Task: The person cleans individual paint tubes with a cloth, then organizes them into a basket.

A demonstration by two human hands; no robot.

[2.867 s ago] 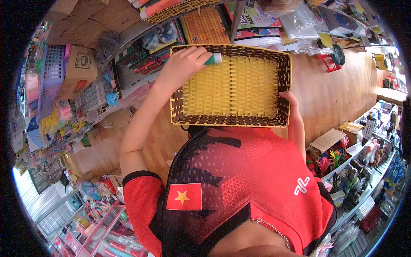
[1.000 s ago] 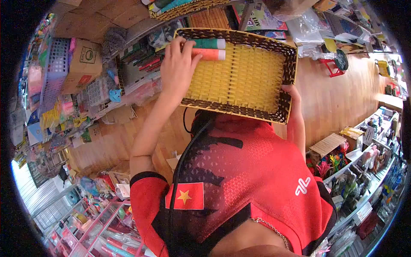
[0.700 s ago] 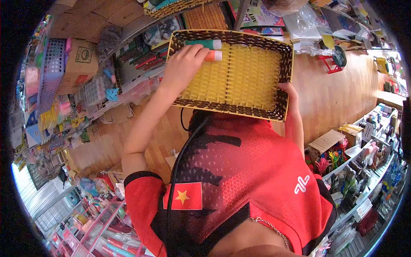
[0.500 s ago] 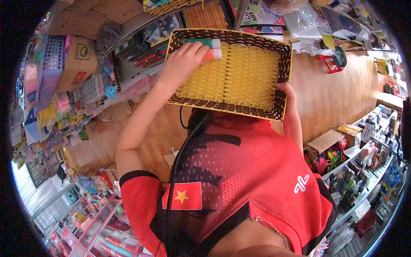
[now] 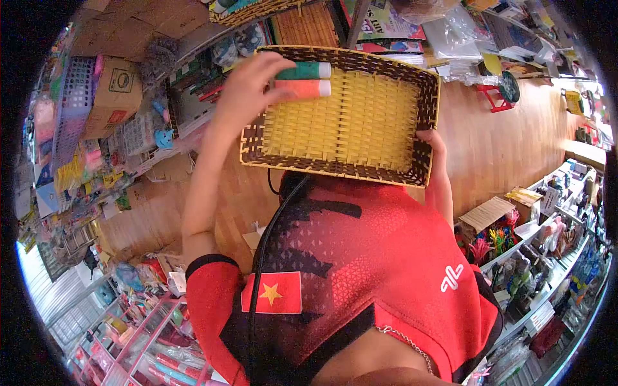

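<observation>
A rectangular woven basket (image 5: 347, 122), yellow inside with a dark brown and yellow rim, is held out in front of my chest. My right hand (image 5: 435, 145) grips its right side near the lower corner, thumb inside the rim. In the upper left of the basket lie a green tube (image 5: 306, 70) and an orange tube (image 5: 302, 88), side by side, each with a white right end. My left hand (image 5: 251, 90), slightly blurred, is over the basket's left rim, fingers apart and fingertips at the tubes' left ends. Whether they touch cannot be told.
Beyond the basket is a shelf with a bamboo mat (image 5: 306, 29) and plastic packets (image 5: 450, 35). A cardboard box (image 5: 119, 87) and a purple crate (image 5: 77, 96) stand to the left. A red stool (image 5: 494, 96) is on the wooden floor (image 5: 476, 148). Stocked shelves (image 5: 547, 283) line the right.
My left hand has moved left off the tubes, its fingers spreading, and more of both tubes shows. The basket's left side has dipped slightly toward me. My right hand keeps its grip.
</observation>
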